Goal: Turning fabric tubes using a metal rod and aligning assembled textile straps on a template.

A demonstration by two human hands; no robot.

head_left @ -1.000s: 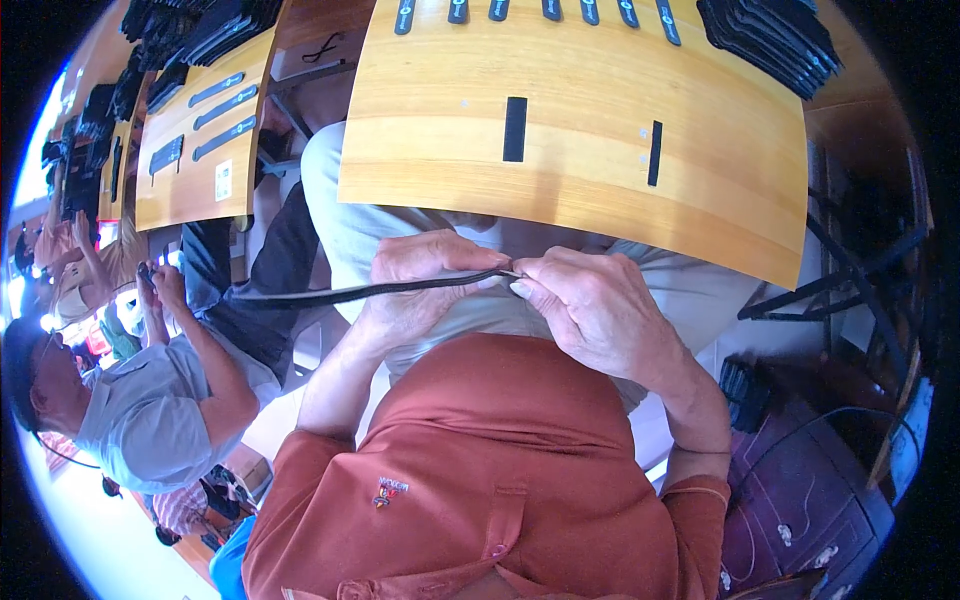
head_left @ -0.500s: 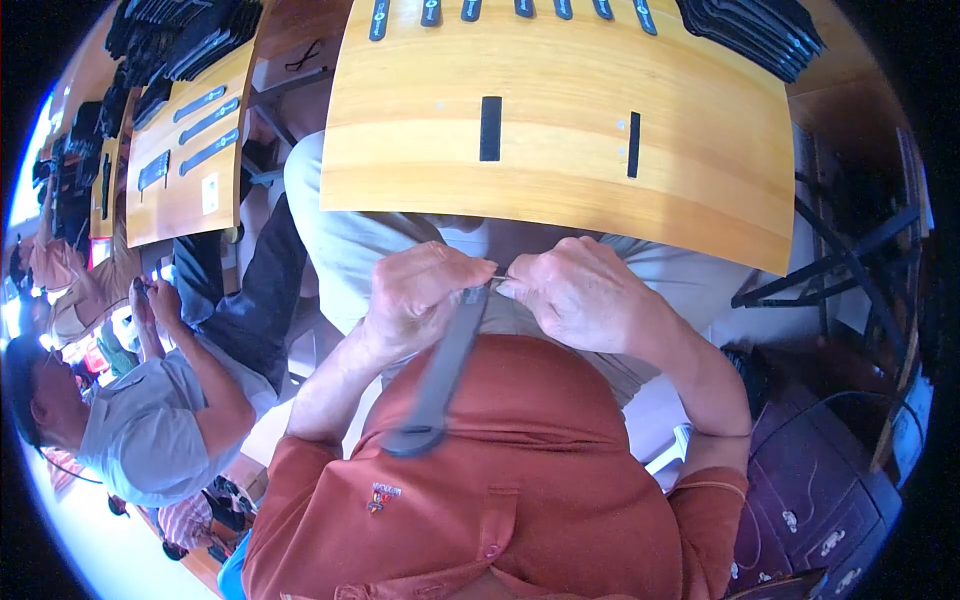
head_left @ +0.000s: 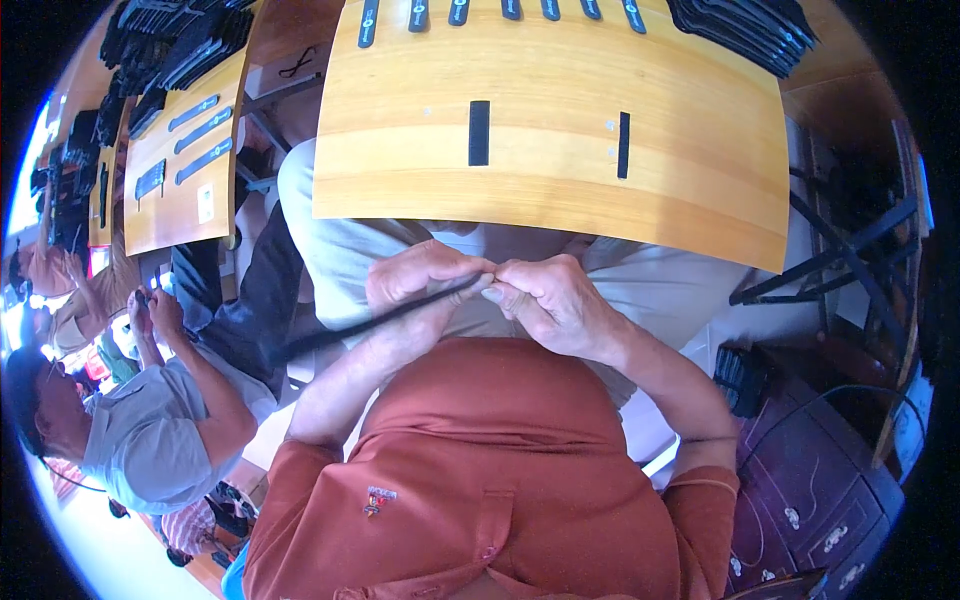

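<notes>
Black strap [head_left: 370, 325] in hand, and ahead of the grip spreads a wooden table [head_left: 550, 190], a dark stack [head_left: 750, 35] off to its far right. Left hand [head_left: 415, 278] and right hand [head_left: 560, 300] meet, fingertips pinched tight on the strap's end, its blurred length running leftward from there. Two black strips [head_left: 480, 133] lie beyond the grip.

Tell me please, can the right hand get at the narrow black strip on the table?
Probably yes: nothing stands between the narrow black strip and the near edge of the table, though the right hand seems busy at the dark strap.
</notes>
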